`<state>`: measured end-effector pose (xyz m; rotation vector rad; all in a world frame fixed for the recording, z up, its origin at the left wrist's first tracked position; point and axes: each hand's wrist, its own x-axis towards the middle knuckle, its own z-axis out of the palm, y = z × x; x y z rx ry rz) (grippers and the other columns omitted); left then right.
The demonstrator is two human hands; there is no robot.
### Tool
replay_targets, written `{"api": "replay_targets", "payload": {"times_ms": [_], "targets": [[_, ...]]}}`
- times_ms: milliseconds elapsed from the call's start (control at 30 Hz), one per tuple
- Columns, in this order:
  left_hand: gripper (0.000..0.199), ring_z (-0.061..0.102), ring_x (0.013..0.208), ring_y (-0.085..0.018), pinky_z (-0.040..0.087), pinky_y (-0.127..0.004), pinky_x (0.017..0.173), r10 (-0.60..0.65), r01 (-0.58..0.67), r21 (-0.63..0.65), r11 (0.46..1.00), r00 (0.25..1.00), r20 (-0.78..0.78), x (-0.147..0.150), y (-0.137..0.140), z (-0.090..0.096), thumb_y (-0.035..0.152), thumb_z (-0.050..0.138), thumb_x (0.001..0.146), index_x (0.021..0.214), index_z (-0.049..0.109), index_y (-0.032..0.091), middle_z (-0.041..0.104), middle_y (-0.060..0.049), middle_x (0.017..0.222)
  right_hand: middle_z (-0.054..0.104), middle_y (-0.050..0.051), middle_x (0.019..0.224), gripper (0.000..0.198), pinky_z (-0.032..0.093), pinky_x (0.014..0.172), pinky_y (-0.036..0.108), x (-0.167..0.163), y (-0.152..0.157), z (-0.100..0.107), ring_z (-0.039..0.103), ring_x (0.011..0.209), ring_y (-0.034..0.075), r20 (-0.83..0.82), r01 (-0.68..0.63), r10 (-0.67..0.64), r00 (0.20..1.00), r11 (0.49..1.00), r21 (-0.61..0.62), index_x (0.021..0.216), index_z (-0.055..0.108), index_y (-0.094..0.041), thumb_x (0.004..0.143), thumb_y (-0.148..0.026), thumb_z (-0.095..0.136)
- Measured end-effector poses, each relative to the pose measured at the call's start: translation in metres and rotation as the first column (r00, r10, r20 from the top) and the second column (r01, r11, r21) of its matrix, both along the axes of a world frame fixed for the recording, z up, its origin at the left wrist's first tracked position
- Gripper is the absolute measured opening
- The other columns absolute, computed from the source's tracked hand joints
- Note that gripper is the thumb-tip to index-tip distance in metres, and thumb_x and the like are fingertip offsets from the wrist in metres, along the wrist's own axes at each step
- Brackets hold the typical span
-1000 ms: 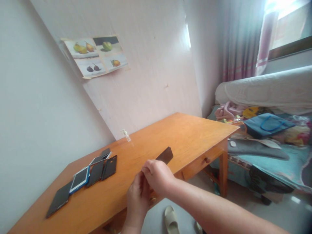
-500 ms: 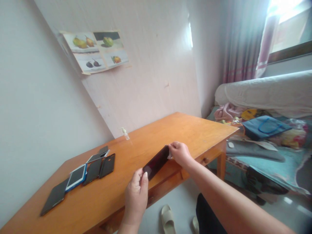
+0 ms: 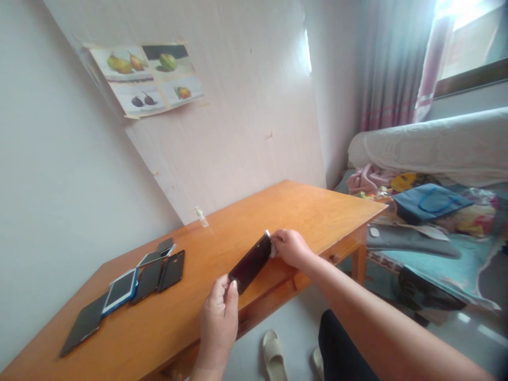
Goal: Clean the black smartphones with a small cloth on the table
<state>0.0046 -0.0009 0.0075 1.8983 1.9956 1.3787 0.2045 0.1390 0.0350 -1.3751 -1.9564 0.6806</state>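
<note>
Now left hand (image 3: 219,316) pinched closed on dark phone (image 3: 251,264), right hand (image 3: 291,247) on white material (image 3: 273,251); pump bottle (image 3: 202,218), contents unclear.

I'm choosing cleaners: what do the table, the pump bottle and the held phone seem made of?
Table: probably varnished wood, from its orange-brown colour and soft sheen.
Pump bottle: smooth, clear plastic or glass; it's see-through, but I can't tell which.
Held phone: likely a glossy glass front, from its smooth, dark face.

Frame centre: left grip (image 3: 219,315) holds lower end of dark smartphone (image 3: 251,264), right grip (image 3: 292,248) pinches white wipe (image 3: 273,250) at upper end. Lower left: more phones (image 3: 172,271) on wooden counter (image 3: 190,304).
</note>
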Motion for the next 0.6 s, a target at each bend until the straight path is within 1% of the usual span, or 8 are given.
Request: {"api": "replay_targets", "payload": {"times_ms": [67, 133, 300, 467, 533, 600], "targets": [[0.029, 0.066, 0.087, -0.021, 0.049, -0.029, 0.073, -0.006, 0.006, -0.008, 1.000, 1.000, 0.025, 0.000, 0.000, 0.001, 0.041, 0.046, 0.092, 0.105, 0.061, 0.020, 0.071, -0.008, 0.097, 0.069, 0.001, 0.066, 0.022, 0.038, 0.059, 0.021, 0.000, 0.000, -0.003, 0.060, 0.064, 0.013, 0.008, -0.021, 0.021, 1.000, 1.000, 0.005, 0.067, 0.068, -0.020, 0.082, -0.020, 0.052], [0.030, 0.066, 0.088, -0.022, 0.050, -0.030, 0.075, -0.015, 0.016, -0.015, 1.000, 0.998, 0.067, 0.001, 0.001, 0.002, 0.041, 0.046, 0.091, 0.105, 0.061, 0.019, 0.071, -0.009, 0.098, 0.068, 0.001, 0.066, 0.019, 0.037, 0.060, 0.021, 0.002, -0.001, -0.007, 0.060, 0.065, 0.014, 0.022, -0.021, 0.021, 1.000, 1.000, 0.021, 0.064, 0.066, -0.020, 0.079, -0.017, 0.054], [0.033, 0.066, 0.092, -0.022, 0.050, -0.032, 0.079, -0.028, 0.039, -0.043, 0.998, 0.973, 0.228, 0.000, 0.006, 0.003, 0.041, 0.048, 0.090, 0.110, 0.059, 0.018, 0.070, -0.009, 0.101, 0.067, 0.004, 0.082, 0.018, 0.035, 0.066, 0.022, 0.007, 0.001, -0.012, 0.057, 0.076, 0.014, 0.043, 0.041, -0.045, 0.998, 0.995, 0.096, 0.079, 0.066, -0.019, 0.085, -0.018, 0.049], [0.039, 0.066, 0.084, -0.020, 0.051, -0.031, 0.076, 0.014, 0.008, -0.072, 0.997, 0.951, 0.308, -0.006, 0.014, -0.003, 0.042, 0.053, 0.087, 0.116, 0.056, 0.016, 0.070, -0.007, 0.093, 0.063, 0.004, 0.091, 0.013, 0.035, 0.072, 0.022, 0.011, -0.006, -0.017, 0.056, 0.084, 0.014, 0.058, 0.056, -0.066, 0.996, 0.988, 0.146, 0.085, 0.063, -0.019, 0.084, -0.015, 0.051], [0.043, 0.067, 0.083, -0.020, 0.050, -0.032, 0.076, 0.032, -0.001, -0.090, 0.996, 0.939, 0.343, -0.008, 0.019, -0.006, 0.042, 0.053, 0.086, 0.121, 0.054, 0.016, 0.070, -0.006, 0.092, 0.063, 0.004, 0.092, 0.013, 0.035, 0.074, 0.023, 0.011, -0.011, -0.019, 0.055, 0.088, 0.016, 0.100, 0.049, -0.068, 0.993, 0.984, 0.174, 0.085, 0.063, -0.020, 0.084, -0.016, 0.051], [0.046, 0.067, 0.081, -0.019, 0.050, -0.031, 0.075, 0.056, -0.015, -0.111, 0.994, 0.923, 0.380, -0.010, 0.025, -0.007, 0.041, 0.052, 0.086, 0.124, 0.052, 0.016, 0.070, -0.005, 0.090, 0.063, 0.004, 0.092, 0.013, 0.034, 0.075, 0.025, 0.012, -0.015, -0.020, 0.054, 0.091, 0.018, 0.180, 0.041, -0.080, 0.980, 0.977, 0.211, 0.085, 0.064, -0.021, 0.085, -0.019, 0.051]]}}
